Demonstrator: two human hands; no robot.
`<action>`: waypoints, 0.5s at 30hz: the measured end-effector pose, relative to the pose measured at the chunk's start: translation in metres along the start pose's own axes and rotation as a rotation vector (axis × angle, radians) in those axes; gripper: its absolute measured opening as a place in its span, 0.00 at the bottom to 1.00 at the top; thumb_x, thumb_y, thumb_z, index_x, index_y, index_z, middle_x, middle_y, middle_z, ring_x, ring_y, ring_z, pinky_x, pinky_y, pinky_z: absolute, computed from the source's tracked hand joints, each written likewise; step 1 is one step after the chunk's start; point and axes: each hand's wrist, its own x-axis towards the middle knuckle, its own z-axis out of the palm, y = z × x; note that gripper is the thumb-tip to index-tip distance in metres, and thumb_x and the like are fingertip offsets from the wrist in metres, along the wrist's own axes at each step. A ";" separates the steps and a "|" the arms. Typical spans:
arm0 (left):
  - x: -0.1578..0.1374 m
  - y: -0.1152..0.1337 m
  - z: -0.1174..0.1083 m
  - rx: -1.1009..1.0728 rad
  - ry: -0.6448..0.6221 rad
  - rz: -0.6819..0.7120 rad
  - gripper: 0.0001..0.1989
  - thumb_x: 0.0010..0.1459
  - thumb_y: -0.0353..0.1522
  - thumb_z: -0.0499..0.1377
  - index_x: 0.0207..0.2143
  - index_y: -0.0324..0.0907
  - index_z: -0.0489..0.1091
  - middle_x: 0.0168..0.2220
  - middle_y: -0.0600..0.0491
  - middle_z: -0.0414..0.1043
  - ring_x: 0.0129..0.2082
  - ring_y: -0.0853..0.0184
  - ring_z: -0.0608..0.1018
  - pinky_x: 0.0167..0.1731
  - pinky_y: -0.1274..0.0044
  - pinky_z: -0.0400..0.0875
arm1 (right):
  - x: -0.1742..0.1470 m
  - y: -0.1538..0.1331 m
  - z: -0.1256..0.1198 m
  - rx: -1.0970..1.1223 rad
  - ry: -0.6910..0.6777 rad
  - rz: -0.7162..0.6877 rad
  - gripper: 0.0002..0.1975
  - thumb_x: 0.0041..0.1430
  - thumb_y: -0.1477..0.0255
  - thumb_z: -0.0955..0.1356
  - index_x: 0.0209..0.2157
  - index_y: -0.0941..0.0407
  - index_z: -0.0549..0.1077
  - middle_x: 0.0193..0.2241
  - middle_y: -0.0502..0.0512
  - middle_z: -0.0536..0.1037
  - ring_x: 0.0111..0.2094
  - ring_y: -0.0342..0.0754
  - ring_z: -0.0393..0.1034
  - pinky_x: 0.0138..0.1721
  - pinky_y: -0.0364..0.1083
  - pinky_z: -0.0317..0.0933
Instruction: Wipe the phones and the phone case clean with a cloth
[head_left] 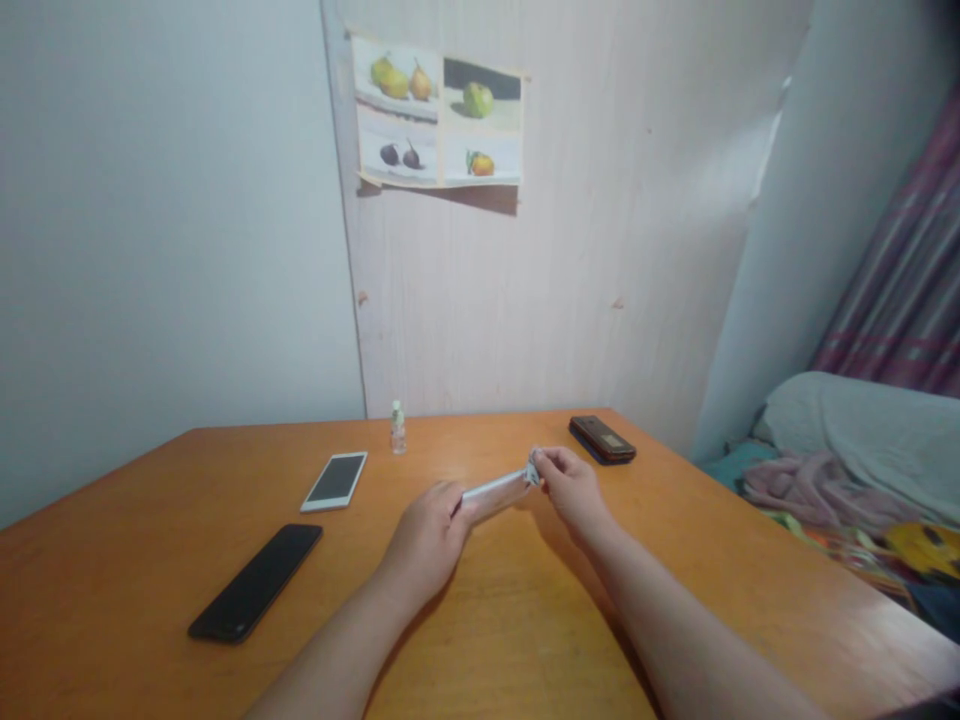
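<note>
Over the middle of the table, my left hand [430, 535] is closed around the near end of a flat silver-white slab [496, 493]. The slab is phone-like in size and tilts up to the right; its exact kind does not show. At its far right end, my right hand [570, 485] pinches a small crumpled whitish-grey piece [532, 468] between thumb and fingers. Whether that piece is a cloth, a wrapper or part of the slab, I cannot tell. Both hands are held slightly above the wood, the right one casting a shadow.
On the orange wooden table [480, 640], a black phone [259, 583] and a white phone [335, 481] lie at left. A small clear bottle [398, 430] stands near the back. A brown phone or case [602, 438] lies at back right. Beyond the right edge is piled bedding [802, 490].
</note>
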 end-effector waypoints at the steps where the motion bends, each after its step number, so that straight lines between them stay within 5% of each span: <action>1: 0.000 0.001 0.000 0.009 0.004 0.005 0.13 0.66 0.36 0.50 0.28 0.43 0.64 0.32 0.50 0.71 0.32 0.64 0.72 0.31 0.76 0.58 | 0.000 0.002 0.000 -0.060 0.014 -0.025 0.21 0.51 0.52 0.70 0.29 0.57 0.76 0.19 0.49 0.72 0.21 0.44 0.60 0.24 0.44 0.53; 10: -0.003 0.005 0.006 -0.011 -0.008 0.016 0.10 0.67 0.33 0.50 0.34 0.43 0.69 0.36 0.50 0.72 0.36 0.64 0.73 0.34 0.75 0.61 | -0.043 -0.005 0.028 -0.284 -0.277 -0.418 0.11 0.63 0.64 0.66 0.41 0.54 0.77 0.36 0.56 0.80 0.38 0.50 0.72 0.41 0.47 0.63; 15: -0.003 0.007 0.005 -0.009 -0.009 0.023 0.10 0.66 0.32 0.51 0.33 0.43 0.69 0.35 0.50 0.72 0.36 0.64 0.73 0.34 0.76 0.61 | -0.041 -0.008 0.023 -0.292 -0.310 -0.427 0.11 0.65 0.64 0.64 0.37 0.54 0.76 0.32 0.54 0.79 0.35 0.48 0.72 0.37 0.45 0.63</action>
